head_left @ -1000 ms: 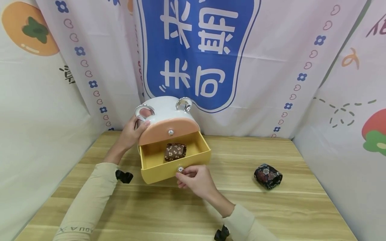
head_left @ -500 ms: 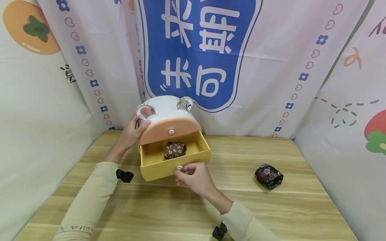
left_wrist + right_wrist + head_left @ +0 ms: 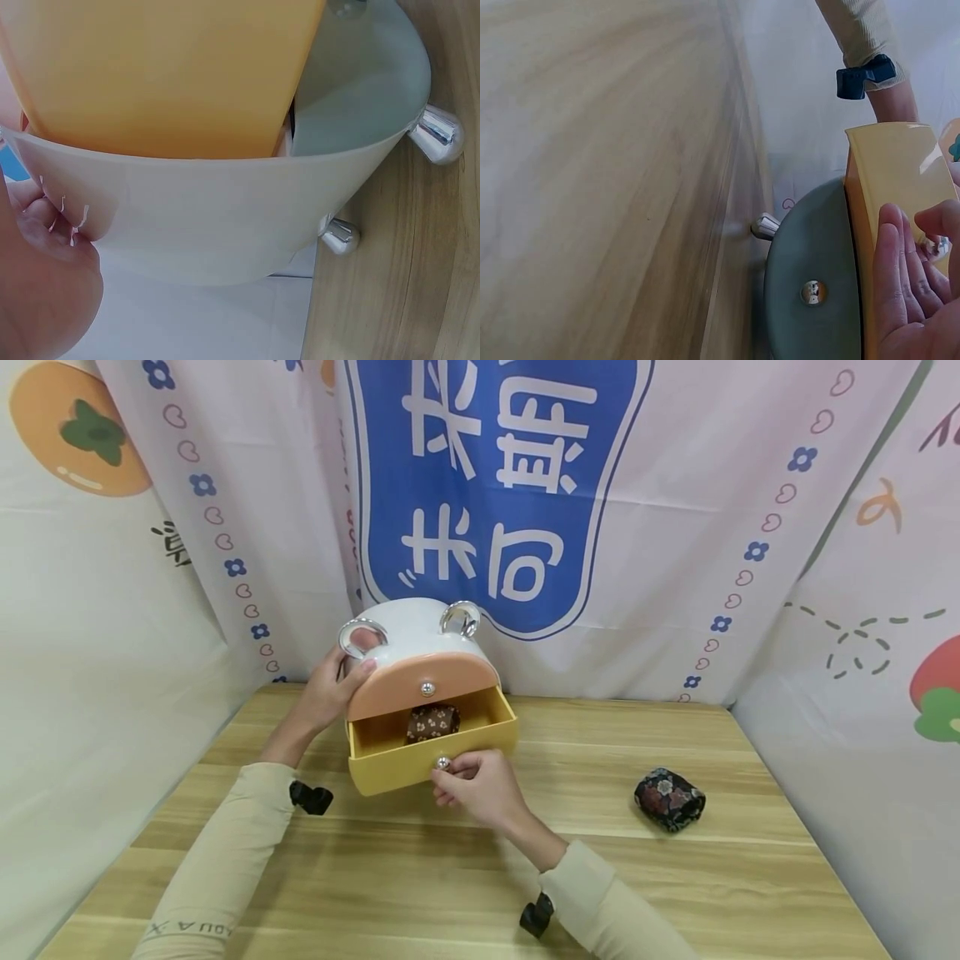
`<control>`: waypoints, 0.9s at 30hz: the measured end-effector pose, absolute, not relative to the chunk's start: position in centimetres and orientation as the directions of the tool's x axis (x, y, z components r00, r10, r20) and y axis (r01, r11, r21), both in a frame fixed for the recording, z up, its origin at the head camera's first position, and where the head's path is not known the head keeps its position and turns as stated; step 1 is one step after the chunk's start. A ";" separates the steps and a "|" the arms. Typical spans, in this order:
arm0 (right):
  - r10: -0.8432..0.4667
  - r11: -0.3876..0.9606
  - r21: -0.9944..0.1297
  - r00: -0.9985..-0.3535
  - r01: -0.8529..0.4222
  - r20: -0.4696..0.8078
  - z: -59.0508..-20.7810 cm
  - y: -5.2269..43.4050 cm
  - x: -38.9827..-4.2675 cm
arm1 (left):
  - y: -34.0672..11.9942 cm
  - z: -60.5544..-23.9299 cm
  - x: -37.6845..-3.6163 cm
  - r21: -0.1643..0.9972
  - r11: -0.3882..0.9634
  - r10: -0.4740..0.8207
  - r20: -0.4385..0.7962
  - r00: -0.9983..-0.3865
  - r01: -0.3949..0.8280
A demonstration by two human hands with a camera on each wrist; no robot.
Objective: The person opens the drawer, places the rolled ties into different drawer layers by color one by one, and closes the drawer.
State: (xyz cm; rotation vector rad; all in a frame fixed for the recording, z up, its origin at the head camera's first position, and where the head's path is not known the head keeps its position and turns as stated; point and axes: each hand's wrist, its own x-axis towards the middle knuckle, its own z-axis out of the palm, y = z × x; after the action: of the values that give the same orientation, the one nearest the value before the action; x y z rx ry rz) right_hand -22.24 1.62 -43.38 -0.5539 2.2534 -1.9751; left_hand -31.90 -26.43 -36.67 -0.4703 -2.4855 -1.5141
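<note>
A rounded drawer box point(image 3: 416, 631) with a white shell and silver ear-like rings stands at the back of the table. My left hand point(image 3: 327, 695) grips its upper left side, thumb on top beside a ring. Below the orange top drawer point(image 3: 397, 687), the yellow drawer point(image 3: 386, 770) sticks partly out. My right hand point(image 3: 483, 789) pinches its silver knob point(image 3: 442, 763) between thumb and fingers. Inside the yellow drawer lies a brown floral fabric roll point(image 3: 432, 722), its lower part hidden by the drawer front. In the right wrist view, a grey-green drawer point(image 3: 810, 255) sits flush beside the yellow one.
A dark floral fabric roll point(image 3: 670, 799) lies on the wooden table point(image 3: 720, 885) at the right. Printed white cloth point(image 3: 660, 568) hangs close behind the box and along both sides. Silver feet point(image 3: 436, 135) hold the box up.
The yellow drawer has slid partway back into the box, the brown roll moving in with it. My right hand has moved away from me with the knob; my left hand stays put.
</note>
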 end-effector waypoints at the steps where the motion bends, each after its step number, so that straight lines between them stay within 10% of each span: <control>1: -0.330 0.096 -0.973 -0.929 -0.208 0.166 -43.4 1.5 -22.4 | -26.4 -36.6 -31.9 0.827 0.429 0.167 0.324 -0.931 0.364; 27: -0.269 0.139 -0.963 -0.945 -0.231 0.188 -43.2 -0.2 -25.9 | -26.5 -36.6 -31.7 0.832 0.436 0.161 0.302 -0.939 0.343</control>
State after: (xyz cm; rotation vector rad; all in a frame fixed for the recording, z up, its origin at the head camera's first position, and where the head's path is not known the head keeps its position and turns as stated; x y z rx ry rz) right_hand -25.91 -0.24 -43.24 -0.5156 2.3474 -1.9757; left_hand -31.73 -26.45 -36.59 -0.4452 -2.5068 -1.5167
